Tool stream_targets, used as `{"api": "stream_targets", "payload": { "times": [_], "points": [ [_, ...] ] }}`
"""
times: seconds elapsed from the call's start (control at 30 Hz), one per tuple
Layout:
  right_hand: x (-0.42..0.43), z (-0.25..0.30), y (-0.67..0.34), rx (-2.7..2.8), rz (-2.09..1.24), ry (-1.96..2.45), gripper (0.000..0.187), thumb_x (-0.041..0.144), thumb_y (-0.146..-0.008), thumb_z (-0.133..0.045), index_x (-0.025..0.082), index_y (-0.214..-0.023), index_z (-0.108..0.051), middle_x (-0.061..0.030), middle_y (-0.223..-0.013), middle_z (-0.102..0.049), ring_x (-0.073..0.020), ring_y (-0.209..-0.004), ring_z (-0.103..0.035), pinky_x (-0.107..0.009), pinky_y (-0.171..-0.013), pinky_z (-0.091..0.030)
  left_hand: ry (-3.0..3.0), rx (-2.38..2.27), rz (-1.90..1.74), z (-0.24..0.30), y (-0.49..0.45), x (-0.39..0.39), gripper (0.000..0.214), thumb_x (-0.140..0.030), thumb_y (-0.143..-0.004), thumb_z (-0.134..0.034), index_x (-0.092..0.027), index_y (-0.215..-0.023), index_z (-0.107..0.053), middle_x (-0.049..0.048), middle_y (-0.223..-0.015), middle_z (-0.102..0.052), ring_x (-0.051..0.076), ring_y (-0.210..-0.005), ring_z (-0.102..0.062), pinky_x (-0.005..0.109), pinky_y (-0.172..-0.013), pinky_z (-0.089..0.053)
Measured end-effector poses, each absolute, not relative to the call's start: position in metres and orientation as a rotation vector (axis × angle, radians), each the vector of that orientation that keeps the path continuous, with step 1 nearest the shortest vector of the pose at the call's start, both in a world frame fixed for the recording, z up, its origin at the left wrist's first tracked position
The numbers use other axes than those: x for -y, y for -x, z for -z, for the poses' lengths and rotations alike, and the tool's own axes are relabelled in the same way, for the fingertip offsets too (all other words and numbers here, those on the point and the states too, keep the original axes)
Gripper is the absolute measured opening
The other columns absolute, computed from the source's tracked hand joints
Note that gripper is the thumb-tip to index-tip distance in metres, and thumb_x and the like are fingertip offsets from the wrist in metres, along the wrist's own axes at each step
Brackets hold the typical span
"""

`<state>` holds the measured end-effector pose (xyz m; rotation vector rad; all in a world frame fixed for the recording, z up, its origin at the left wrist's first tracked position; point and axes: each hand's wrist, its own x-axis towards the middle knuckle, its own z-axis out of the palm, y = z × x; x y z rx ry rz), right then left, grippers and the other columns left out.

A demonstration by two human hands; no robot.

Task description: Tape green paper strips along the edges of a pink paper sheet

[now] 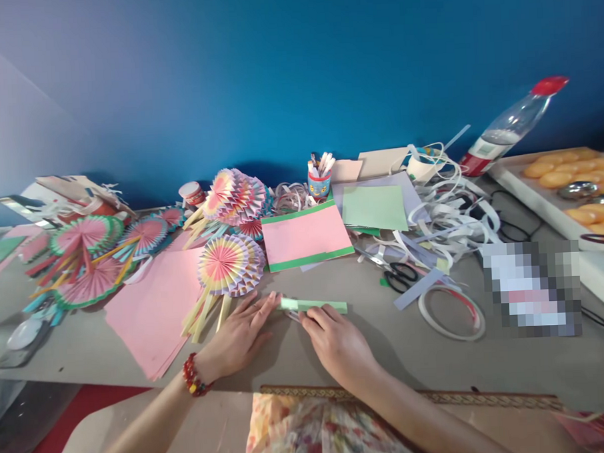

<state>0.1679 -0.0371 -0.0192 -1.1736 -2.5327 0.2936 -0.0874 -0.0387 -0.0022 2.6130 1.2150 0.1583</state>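
A narrow light green paper strip (335, 307) lies on the grey table in front of me. My left hand (239, 336), with a red bead bracelet at its wrist, rests at the strip's left end, fingers stretched out. Over the middle of the strip, my right hand (340, 342) is closed with its fingers curled down. A thin greyish piece shows at its fingertips; I cannot make out what it is. Behind the hands lies a pink paper panel (307, 235) with green borders. A round folded paper fan (228, 264) is just beyond my left hand.
Pink sheets (150, 306) and several paper fans (90, 246) lie on the left. Scissors (400, 275), a tape roll (452, 313) and curled white strips (452, 230) are on the right. Behind stand a pen cup (319, 183) and a tilted bottle (511, 130).
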Motion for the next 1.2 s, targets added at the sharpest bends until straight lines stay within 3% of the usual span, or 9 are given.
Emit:
{"api": "stream_targets", "payload": {
  "times": [0.53, 0.6, 0.7, 0.87, 1.0, 1.2],
  "points": [
    [0.037, 0.02, -0.169, 2.541, -0.289, 1.171, 0.021, 0.014, -0.096, -0.053, 0.017, -0.112, -0.065, -0.0067, -0.1, -0.066, -0.0197, -0.092, -0.058, -0.029, -0.075, -0.047, -2.55, -1.136, -0.244, -0.002, 0.091, 0.033, 0.07, -0.021, -0.104, -0.033, -0.023, -0.156, 0.014, 0.0076, -0.155, -0.039, 0.02, -0.146, -0.03, 0.049, -0.121, -0.024],
    [0.036, 0.019, -0.169, 2.554, -0.292, 1.175, 0.024, 0.013, -0.095, -0.053, 0.017, -0.115, -0.065, -0.0071, -0.102, -0.066, -0.0199, -0.093, -0.059, -0.029, -0.076, -0.047, -2.529, -1.157, -0.267, -0.003, 0.09, 0.032, 0.067, -0.022, -0.104, -0.035, -0.025, -0.157, 0.006, 0.0064, -0.153, -0.042, 0.02, -0.143, -0.035, 0.047, -0.12, -0.028],
    [0.036, 0.017, -0.17, 2.57, -0.3, 1.19, 0.03, 0.01, -0.094, -0.052, 0.017, -0.121, -0.063, -0.008, -0.104, -0.067, -0.0198, -0.095, -0.059, -0.029, -0.078, -0.048, -2.48, -1.249, -0.305, -0.005, 0.085, 0.028, 0.054, -0.025, -0.103, -0.04, -0.03, -0.154, -0.023, 0.0044, -0.148, -0.05, 0.022, -0.135, -0.046, 0.043, -0.114, -0.038],
    [0.036, 0.014, -0.171, 2.59, -0.333, 1.191, 0.034, 0.008, -0.093, -0.051, 0.016, -0.125, -0.061, -0.0093, -0.106, -0.066, -0.0211, -0.098, -0.058, -0.03, -0.08, -0.05, -2.409, -1.297, -0.48, -0.006, 0.071, 0.014, 0.03, -0.023, -0.103, -0.04, -0.025, -0.127, -0.058, 0.0058, -0.125, -0.064, 0.021, -0.117, -0.057, 0.038, -0.102, -0.047],
    [0.036, 0.013, -0.171, 2.572, -0.362, 1.19, 0.035, 0.008, -0.091, -0.054, 0.015, -0.125, -0.061, -0.0089, -0.105, -0.065, -0.0217, -0.099, -0.058, -0.031, -0.081, -0.05, -2.356, -1.323, -0.522, -0.008, 0.065, 0.005, 0.018, -0.023, -0.101, -0.045, -0.021, -0.104, -0.063, 0.0063, -0.112, -0.063, 0.02, -0.107, -0.058, 0.036, -0.094, -0.048],
    [0.036, 0.011, -0.171, 2.573, -0.366, 1.188, 0.033, 0.01, -0.093, -0.053, 0.015, -0.125, -0.061, -0.0092, -0.103, -0.065, -0.0218, -0.096, -0.058, -0.03, -0.079, -0.05, -2.36, -1.305, -0.469, -0.015, 0.064, 0.003, 0.012, -0.022, -0.099, -0.047, -0.02, -0.098, -0.059, 0.0055, -0.109, -0.061, 0.02, -0.104, -0.057, 0.035, -0.093, -0.047]
  ]
}}
